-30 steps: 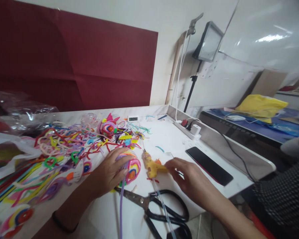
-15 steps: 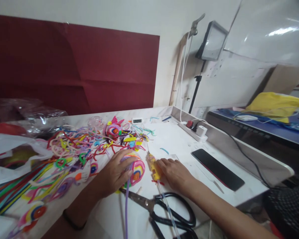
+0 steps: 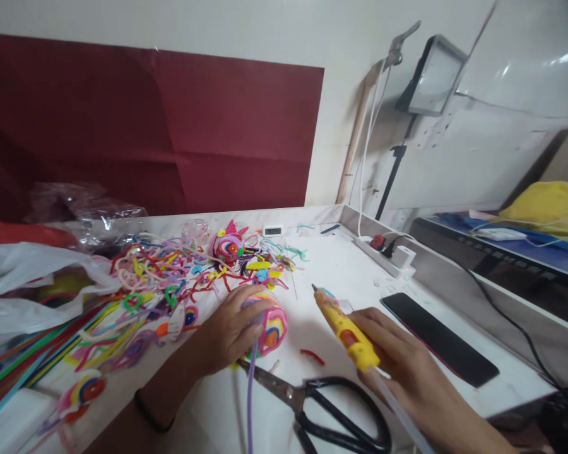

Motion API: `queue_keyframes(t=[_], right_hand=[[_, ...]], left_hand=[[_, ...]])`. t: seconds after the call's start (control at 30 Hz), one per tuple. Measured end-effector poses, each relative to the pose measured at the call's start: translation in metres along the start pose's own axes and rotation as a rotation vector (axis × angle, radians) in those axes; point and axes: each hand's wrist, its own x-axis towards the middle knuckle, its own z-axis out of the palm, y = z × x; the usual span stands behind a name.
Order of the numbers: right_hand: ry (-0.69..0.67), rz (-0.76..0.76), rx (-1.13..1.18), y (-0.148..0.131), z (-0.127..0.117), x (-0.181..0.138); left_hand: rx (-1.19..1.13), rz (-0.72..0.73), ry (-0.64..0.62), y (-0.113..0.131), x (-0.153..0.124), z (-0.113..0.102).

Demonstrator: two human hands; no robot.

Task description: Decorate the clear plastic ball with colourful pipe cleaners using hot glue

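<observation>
A yellow hot glue gun [image 3: 341, 328] is gripped in my right hand [image 3: 397, 353], lifted off the table with its nozzle pointing away to the upper left. A clear glue stick [image 3: 400, 410] sticks out of its rear. My left hand [image 3: 234, 328] is wrapped over a ball covered in coloured pipe cleaners [image 3: 275, 329], which rests on the white table. A purple pipe cleaner [image 3: 250, 403] trails from the ball toward me. Below the ball lie black-handled scissors [image 3: 303, 403], and a short red pipe cleaner piece [image 3: 312, 357] lies between the hands.
Behind my left hand spreads a tangle of coloured pipe cleaners [image 3: 158, 268] with a finished-looking fish figure [image 3: 228, 246]. A small digital clock [image 3: 272, 231] stands at the back. To the right are a black phone [image 3: 438, 337] and a power strip [image 3: 392, 258]. Plastic bags [image 3: 38, 277] lie left.
My right hand has taken up the glue gun from the table and raised it to the right. My left hand stays on the ball. The view has shifted slightly left.
</observation>
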Motion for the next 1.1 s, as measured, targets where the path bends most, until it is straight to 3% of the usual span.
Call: queue_keyframes(t=[0.23,0.33,0.5,0.9,1.1], right_hand=[[-0.143,0.107,0.238,-0.038,0.012,-0.014],[-0.175,0.030,0.263,-0.043,0.019,-0.014],[-0.078,-0.072,0.156,-0.051,0.022,-0.010],[-0.042,-0.110,0.073,-0.034,0.047,-0.013],[-0.098,-0.115,0.079,-0.031,0.053,-0.012]], left_hand=[[0.005,0.006,-0.009,-0.002,0.000,0.000],[0.000,0.016,0.000,-0.005,0.000,0.002],[0.008,0.012,-0.002,-0.006,-0.002,0.005],[0.003,0.023,-0.007,0.000,0.000,0.000],[0.006,0.018,0.010,0.002,0.000,0.000]])
